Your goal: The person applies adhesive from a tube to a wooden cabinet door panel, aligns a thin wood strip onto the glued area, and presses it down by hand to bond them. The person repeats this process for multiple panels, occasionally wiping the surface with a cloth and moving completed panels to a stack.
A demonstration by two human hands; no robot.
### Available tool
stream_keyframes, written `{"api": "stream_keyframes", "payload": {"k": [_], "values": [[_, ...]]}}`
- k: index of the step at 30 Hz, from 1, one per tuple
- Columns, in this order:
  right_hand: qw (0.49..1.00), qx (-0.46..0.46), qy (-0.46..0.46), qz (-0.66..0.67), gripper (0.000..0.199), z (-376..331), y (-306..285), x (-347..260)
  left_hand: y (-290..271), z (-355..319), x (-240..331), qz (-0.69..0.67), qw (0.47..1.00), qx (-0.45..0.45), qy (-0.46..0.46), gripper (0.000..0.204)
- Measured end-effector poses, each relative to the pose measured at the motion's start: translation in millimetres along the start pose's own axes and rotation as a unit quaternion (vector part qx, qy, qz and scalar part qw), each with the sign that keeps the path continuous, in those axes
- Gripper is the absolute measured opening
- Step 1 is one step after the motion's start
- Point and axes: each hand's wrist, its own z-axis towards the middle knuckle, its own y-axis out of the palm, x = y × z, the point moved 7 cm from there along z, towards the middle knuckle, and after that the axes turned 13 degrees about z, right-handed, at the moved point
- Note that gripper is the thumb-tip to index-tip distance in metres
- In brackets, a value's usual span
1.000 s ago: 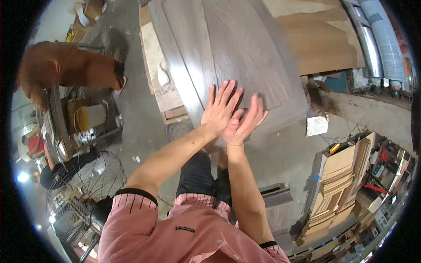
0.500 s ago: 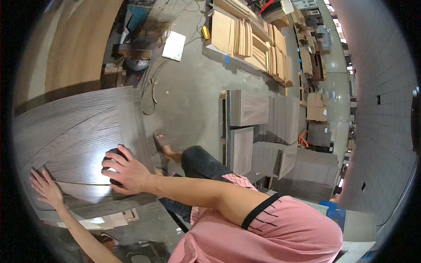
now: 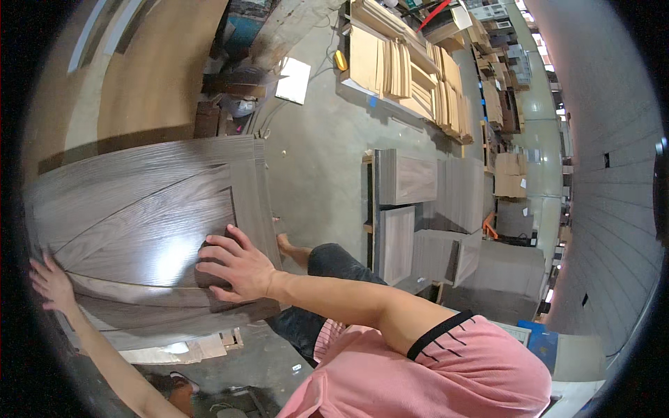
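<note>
A large grey wood-grain panel (image 3: 139, 202) with a raised frame and slanting grooves lies in front of me at the left. My right hand (image 3: 240, 268) rests near its right end, fingers curled over a dark rounded block (image 3: 208, 261). Most of that block is hidden under the palm, and its exact kind does not show. At the panel's left end my left hand (image 3: 54, 284) lies with fingers spread, touching the edge area and gripping nothing. A bright light reflection falls between the two hands.
Stacked grey panels (image 3: 408, 181) stand on the floor to the right. Beyond them is a pallet of light-brown boards (image 3: 390, 66). A white sheet (image 3: 293, 80) and cables lie on the concrete floor. Large brown boards (image 3: 153, 76) stand at the far left.
The view has shifted, so the panel's right end and the background sit farther right. My right hand appears farther right with the dark block, while my left hand appears slightly farther left.
</note>
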Motion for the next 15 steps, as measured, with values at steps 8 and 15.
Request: {"api": "stream_keyframes", "payload": {"k": [8,15], "values": [[0.998,0.037,-0.028,0.053,0.051,-1,-10,-5,-116,-69,-183,-0.756,0.635,-0.051,0.151,0.071],[0.995,0.053,-0.029,0.075,0.068,-3,-15,3,-206,-126,-316,-0.784,0.585,-0.05,0.201,0.069]]}}
